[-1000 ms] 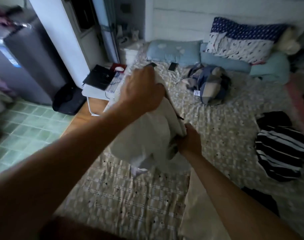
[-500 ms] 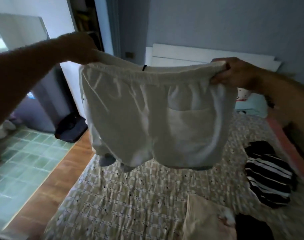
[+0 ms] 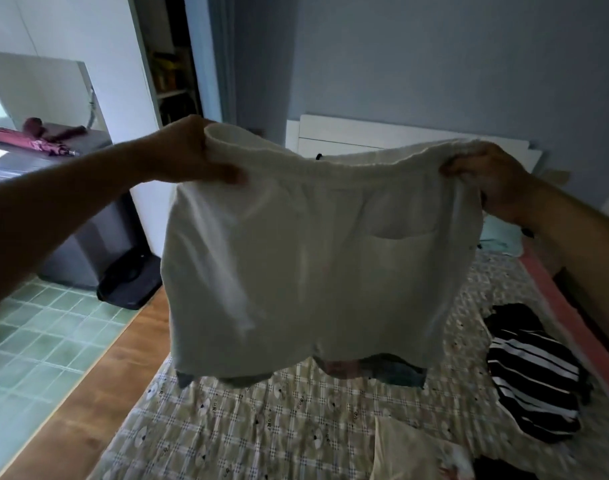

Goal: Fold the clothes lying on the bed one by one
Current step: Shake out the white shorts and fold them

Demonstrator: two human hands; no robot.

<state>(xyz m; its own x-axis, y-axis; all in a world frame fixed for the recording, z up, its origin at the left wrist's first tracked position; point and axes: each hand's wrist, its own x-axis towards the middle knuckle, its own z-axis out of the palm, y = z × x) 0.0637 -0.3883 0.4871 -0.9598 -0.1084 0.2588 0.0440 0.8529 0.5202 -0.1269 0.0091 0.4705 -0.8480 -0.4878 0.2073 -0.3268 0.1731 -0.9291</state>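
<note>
White shorts (image 3: 306, 265) with an elastic waistband and one patch pocket hang spread out in the air above the bed (image 3: 261, 434). My left hand (image 3: 188, 152) grips the left end of the waistband. My right hand (image 3: 486, 178) grips the right end, so the waistband is stretched between them. The leg hems hang just above the checked bedsheet. A black-and-white striped garment (image 3: 535, 375) lies crumpled on the right side of the bed. A cream garment (image 3: 414, 452) lies at the near edge, with a dark piece (image 3: 500, 471) beside it.
The bed's white headboard (image 3: 382, 138) and a teal pillow (image 3: 504, 237) show behind the shorts. To the left are a wooden floor strip (image 3: 98, 393), green tiles (image 3: 36, 341), a black bag (image 3: 130, 282) and a grey appliance (image 3: 88, 237) with a maroon umbrella on top.
A second ago the shorts were bunched between my hands, low over the bed. My hands then spread apart and rose, stretching the waistband. Since half a second ago the shorts hang slightly lower.
</note>
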